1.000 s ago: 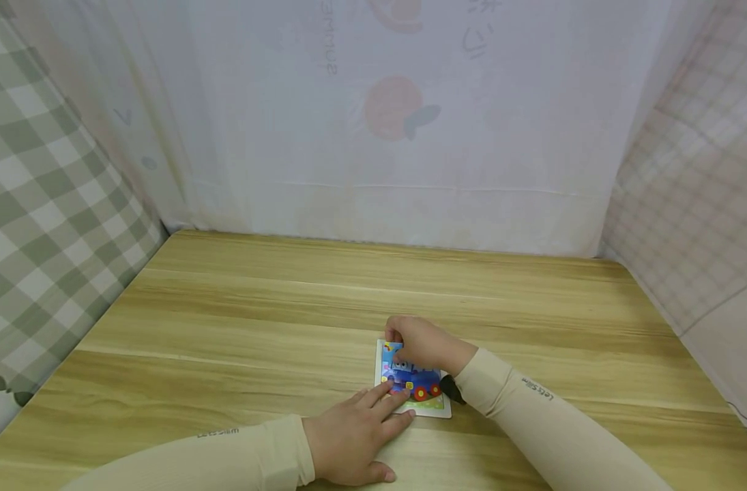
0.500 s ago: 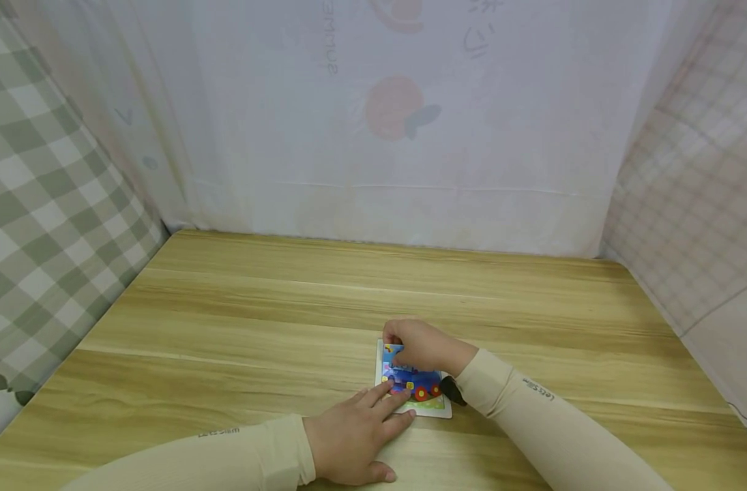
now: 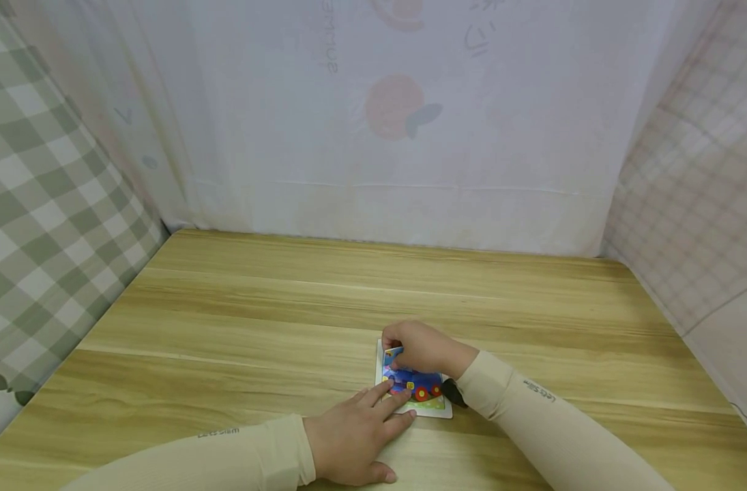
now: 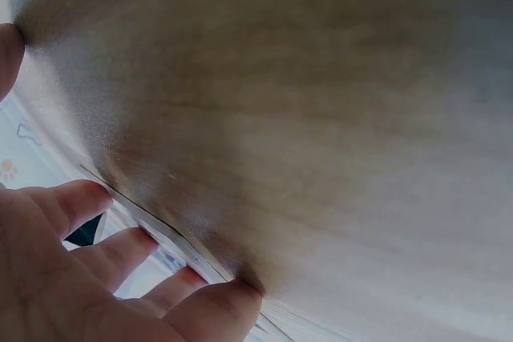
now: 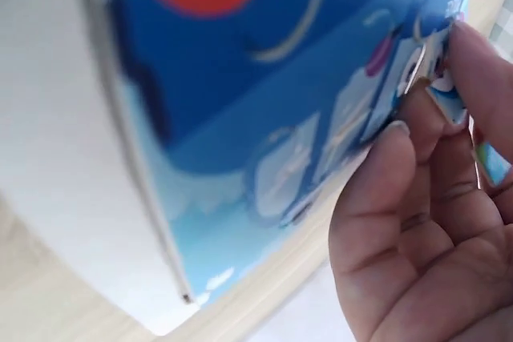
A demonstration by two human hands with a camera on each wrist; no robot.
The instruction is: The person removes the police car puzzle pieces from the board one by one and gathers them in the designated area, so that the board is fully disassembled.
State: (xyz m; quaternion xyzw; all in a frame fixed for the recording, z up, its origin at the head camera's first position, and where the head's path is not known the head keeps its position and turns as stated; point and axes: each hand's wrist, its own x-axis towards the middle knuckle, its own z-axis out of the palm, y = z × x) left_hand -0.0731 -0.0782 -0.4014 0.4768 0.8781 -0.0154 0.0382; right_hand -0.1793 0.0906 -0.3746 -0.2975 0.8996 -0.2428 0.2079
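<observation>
A small framed jigsaw puzzle (image 3: pixel 427 380) lies flat on the table, with a blue train on red wheels and a white border. At its far left corner, my right hand (image 3: pixel 421 344) pinches a blue puzzle piece (image 3: pixel 393 354) that looks tilted up from the board. The right wrist view shows the piece (image 5: pixel 449 102) between thumb and fingers, and much of the blue picture (image 5: pixel 264 102) beside them. My left hand (image 3: pixel 356 435) rests with spread fingers on the puzzle's near left part. In the left wrist view its fingertips touch the board's edge (image 4: pixel 172 234).
The wooden table (image 3: pixel 256 307) stretches around the puzzle. A white printed cloth (image 3: pixel 275 136) hangs behind it, with a green checked cloth (image 3: pixel 41 225) at left and a pale checked cloth (image 3: pixel 686 204) at right. A black object (image 3: pixel 453 393) sits under the right wrist.
My right hand has drawn slightly toward me, and the corner piece in its fingers has tilted up from the board. My left hand has stayed in place.
</observation>
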